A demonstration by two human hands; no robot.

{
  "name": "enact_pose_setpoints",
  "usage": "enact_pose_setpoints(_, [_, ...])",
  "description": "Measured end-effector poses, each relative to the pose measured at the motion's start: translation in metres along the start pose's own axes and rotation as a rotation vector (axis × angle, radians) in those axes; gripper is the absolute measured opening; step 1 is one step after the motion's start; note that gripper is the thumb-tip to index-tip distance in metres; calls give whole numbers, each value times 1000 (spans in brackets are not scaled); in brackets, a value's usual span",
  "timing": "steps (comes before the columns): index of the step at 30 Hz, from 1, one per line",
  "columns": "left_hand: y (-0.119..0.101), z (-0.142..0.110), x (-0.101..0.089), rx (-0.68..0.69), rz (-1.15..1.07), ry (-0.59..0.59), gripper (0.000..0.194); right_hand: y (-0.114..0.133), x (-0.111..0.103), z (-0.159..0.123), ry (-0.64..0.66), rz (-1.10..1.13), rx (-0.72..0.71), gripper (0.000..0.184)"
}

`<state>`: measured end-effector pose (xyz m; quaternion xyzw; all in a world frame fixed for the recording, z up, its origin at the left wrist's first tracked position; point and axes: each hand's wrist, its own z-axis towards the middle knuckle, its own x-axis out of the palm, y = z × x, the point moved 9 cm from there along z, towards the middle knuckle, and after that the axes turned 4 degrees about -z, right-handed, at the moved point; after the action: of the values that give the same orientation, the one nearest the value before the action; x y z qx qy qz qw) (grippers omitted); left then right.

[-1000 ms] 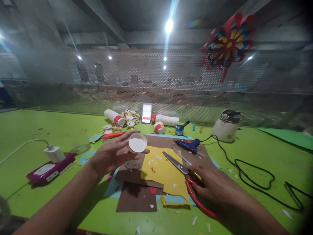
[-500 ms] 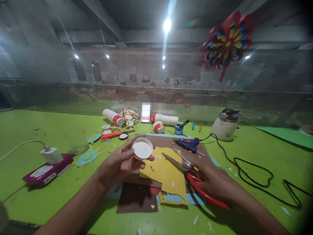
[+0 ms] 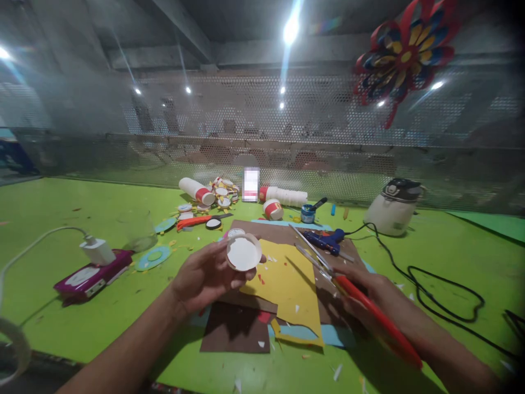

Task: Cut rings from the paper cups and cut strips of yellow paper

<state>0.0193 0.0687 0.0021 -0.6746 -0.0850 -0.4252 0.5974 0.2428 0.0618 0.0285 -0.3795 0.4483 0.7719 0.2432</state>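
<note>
My left hand (image 3: 207, 273) is closed around a shallow white cut cup bottom (image 3: 243, 253), its round inside turned toward me. My right hand (image 3: 367, 293) grips a pair of scissors (image 3: 377, 314) with red handles; the blades are parted and point up and left, clear of the cup piece. Beneath both hands lie a yellow paper sheet (image 3: 297, 279) with a cut edge and brown sheets (image 3: 235, 331), sprinkled with small white and red scraps. A blue glue gun (image 3: 326, 241) rests on the brown sheet, just beyond the scissor blades.
Paper cups (image 3: 197, 191), a second cup stack (image 3: 287, 196) and a phone (image 3: 250, 185) stand or lie at the back. On the left is a purple power strip (image 3: 94, 276) with a white charger (image 3: 97, 251). A black cord (image 3: 422, 295) loops near a white jug (image 3: 394, 208) on the right.
My right hand has raised and turned the scissors, with the blades swinging upward and apart. The view has shifted slightly; my left hand still holds the cup bottom.
</note>
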Motion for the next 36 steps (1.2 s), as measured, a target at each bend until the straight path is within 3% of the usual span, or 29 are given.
enact_pose_setpoints(7, [4, 3, 3, -33, -29, 26, 42, 3, 1, -2, 25, 53, -92, 48])
enact_pose_setpoints(11, [6, 4, 5, -43, -24, 39, 41, 2, 2, -4, 30, 46, -57, 43])
enact_pose_setpoints(15, [8, 3, 4, -49, -28, 48, 41, 17, 0, -2, -4, 42, -105, 40])
enact_pose_setpoints(19, [9, 2, 6, -60, -30, 57, 43, 13, 2, -1, -56, 51, -36, 33])
enact_pose_setpoints(26, [9, 3, 3, -66, -13, -7, 42, -6, 25, -5, 115, -115, 0, 39])
enact_pose_setpoints(36, [8, 3, 0, -48, 2, -52, 37, -6, 28, -6, 165, -165, 25, 41])
